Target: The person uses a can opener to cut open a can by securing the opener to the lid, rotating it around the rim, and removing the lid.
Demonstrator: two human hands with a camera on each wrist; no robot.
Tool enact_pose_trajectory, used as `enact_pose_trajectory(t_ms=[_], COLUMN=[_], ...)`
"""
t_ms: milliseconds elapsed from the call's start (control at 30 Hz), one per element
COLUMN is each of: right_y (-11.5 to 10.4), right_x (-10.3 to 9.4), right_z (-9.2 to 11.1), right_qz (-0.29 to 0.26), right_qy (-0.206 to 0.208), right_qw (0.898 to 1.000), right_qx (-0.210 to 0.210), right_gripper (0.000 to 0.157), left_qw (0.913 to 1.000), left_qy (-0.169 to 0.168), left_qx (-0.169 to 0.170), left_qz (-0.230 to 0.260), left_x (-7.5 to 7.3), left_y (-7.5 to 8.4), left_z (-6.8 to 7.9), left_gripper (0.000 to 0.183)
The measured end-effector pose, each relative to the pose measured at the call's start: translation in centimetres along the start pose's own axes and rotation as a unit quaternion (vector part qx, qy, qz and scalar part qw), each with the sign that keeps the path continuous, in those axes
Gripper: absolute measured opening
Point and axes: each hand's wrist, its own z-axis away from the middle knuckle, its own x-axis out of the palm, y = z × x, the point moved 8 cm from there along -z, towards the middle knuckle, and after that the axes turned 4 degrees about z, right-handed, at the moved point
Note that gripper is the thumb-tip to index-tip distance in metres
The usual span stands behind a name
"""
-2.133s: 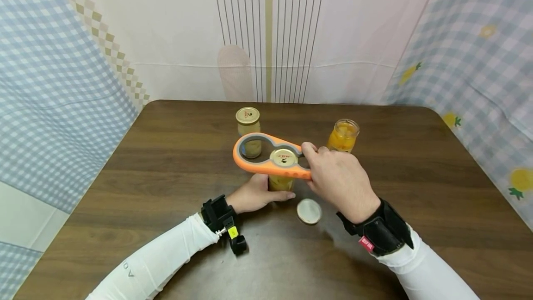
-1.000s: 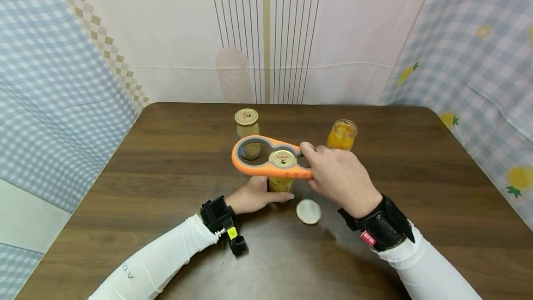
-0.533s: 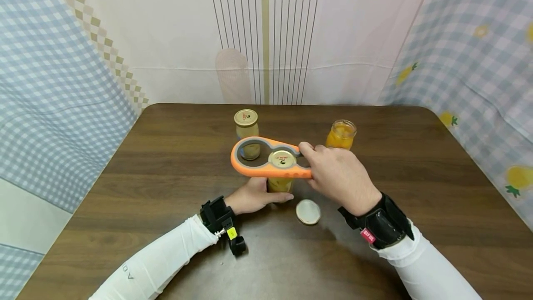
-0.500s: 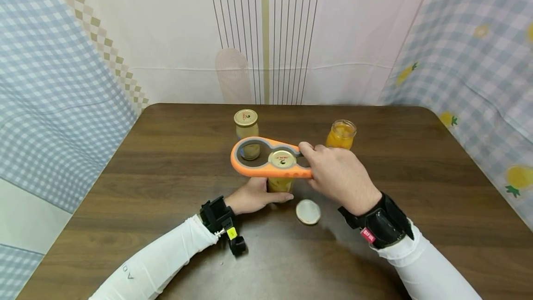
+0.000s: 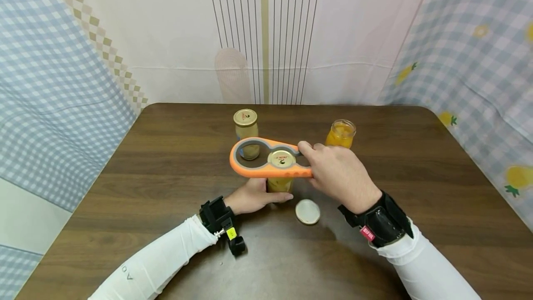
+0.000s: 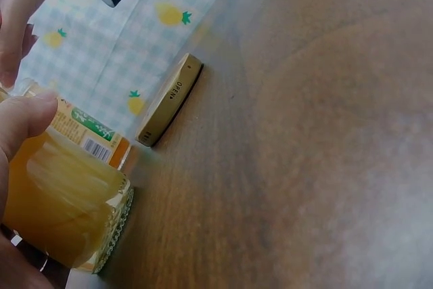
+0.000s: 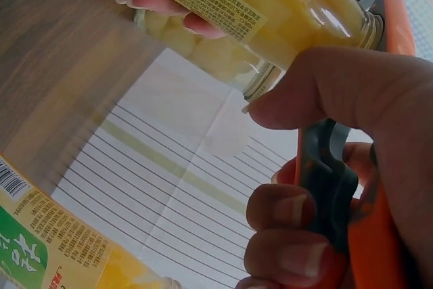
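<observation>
My left hand (image 5: 254, 195) grips the lower body of a glass fruit jar (image 5: 280, 184) standing on the table; the left wrist view shows the thumb across its yellow contents. Over this jar's gold lid (image 5: 281, 158) sits an orange and grey jar opener (image 5: 266, 169), the lid inside its smaller opening next to the handle. Its handle is in the grip of my right hand (image 5: 339, 175); curled fingers (image 7: 287, 252) wrap it in the right wrist view. A loose lid (image 5: 308, 211) lies on the table, pale inside up, just right of the gripped jar.
Behind the opener's larger loop stands a second closed jar (image 5: 246, 125) with a gold lid. An uncovered jar of orange fruit (image 5: 341, 133) is beyond my right hand, partly hidden by it. The brown table (image 5: 175, 152) ends at a hanging cloth (image 5: 183, 36).
Hands, opener and gripped jar hold nearly the same place. The whole head view has only shifted slightly.
</observation>
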Motion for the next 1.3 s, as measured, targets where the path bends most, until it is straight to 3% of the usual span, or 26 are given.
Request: enact_pose_trajectory(t_ms=[367, 567, 800, 1067, 1300], right_y=[0.0, 0.1, 0.0, 0.0, 0.1], right_x=[0.0, 0.1, 0.1, 0.2, 0.2], right_z=[-0.1, 0.0, 0.0, -0.1, -0.2], right_qz=[-0.003, -0.005, -0.005, -0.008, -0.011], right_qy=[0.009, 0.003, 0.004, -0.002, 0.007], right_qw=[1.000, 1.000, 1.000, 1.000, 1.000], right_qx=[-0.007, -0.009, -0.013, -0.018, -0.018], right_gripper=[0.050, 0.051, 0.051, 0.052, 0.048], left_qw=[0.9995, 0.9991, 0.9994, 0.9980, 0.9933], left_qy=[0.000, -0.010, -0.025, -0.006, -0.014], left_qx=[0.030, 0.038, 0.014, 0.056, 0.098], left_qz=[-0.012, -0.014, 0.022, -0.027, -0.060], left_x=[0.0, 0.1, 0.3, 0.0, 0.3], left_y=[0.4, -0.4, 0.0, 1.4, 1.8], left_z=[0.0, -0.2, 0.0, 0.1, 0.1], left_gripper=[0.064, 0.062, 0.065, 0.069, 0.076])
